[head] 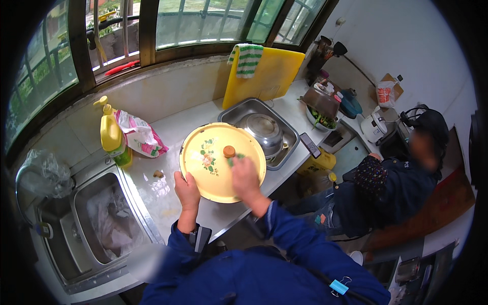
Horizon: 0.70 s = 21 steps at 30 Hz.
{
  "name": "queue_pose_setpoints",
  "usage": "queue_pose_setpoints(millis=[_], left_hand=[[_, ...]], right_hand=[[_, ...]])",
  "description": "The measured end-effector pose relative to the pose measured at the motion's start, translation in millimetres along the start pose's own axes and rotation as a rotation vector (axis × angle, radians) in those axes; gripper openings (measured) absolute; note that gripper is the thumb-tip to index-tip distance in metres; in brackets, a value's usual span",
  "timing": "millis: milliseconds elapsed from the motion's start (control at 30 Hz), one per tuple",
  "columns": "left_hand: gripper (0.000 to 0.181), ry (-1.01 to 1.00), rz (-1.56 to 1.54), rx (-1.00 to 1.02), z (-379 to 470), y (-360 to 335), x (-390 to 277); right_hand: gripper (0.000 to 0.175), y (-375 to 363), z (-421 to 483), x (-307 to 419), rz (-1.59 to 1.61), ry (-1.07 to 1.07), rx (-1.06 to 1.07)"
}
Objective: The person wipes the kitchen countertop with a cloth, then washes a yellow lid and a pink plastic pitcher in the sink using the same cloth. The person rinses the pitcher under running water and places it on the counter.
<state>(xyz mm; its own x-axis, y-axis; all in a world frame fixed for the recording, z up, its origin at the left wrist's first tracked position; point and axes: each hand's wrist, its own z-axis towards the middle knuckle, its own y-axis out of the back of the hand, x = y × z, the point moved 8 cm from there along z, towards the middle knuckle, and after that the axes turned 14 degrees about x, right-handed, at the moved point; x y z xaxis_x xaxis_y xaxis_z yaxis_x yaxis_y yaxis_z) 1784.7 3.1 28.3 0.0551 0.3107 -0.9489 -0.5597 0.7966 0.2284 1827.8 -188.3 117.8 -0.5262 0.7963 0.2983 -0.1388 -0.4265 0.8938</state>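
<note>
A round yellow enamel lid [206,183] with a painted flower pattern and an orange-brown knob [229,151] is in front of me over the worktop. My left hand [187,192] holds the lid by its near left rim, thumb on top. Motion blurs my right hand [246,179], which is on the lid's right half beside the knob. A small green piece, perhaps a scouring pad [235,159], shows at its fingertips; most of it is hidden. Chips mark the lid's rim. Whether the lid rests on the worktop cannot be seen.
Behind the lid, a steel basin [293,133] contains an upturned metal pot [263,129]. A phone [310,145] lies at the worktop's edge. Left are a double sink [126,190], a yellow bottle [112,133] and a pink-white bag [139,133]. Another person [392,190] is at right.
</note>
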Motion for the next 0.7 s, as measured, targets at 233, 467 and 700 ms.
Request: queue_pose_setpoints(millis=[233, 467, 700], left_hand=[[0.017, -0.026, -0.257, 0.085, 4, -6, 11], [0.017, -0.088, -0.153, 0.206, 9, -10, 16], [0.017, 0.066, -0.177, 0.307, 7, -8, 20]], right_hand=[[0.027, -30, -16, 94, 0.121, 0.253, 0.168], [0.021, 30, -40, -27, 0.086, 0.364, 0.412], [0.021, 17, 64, -103, -0.211, 0.192, 0.249]])
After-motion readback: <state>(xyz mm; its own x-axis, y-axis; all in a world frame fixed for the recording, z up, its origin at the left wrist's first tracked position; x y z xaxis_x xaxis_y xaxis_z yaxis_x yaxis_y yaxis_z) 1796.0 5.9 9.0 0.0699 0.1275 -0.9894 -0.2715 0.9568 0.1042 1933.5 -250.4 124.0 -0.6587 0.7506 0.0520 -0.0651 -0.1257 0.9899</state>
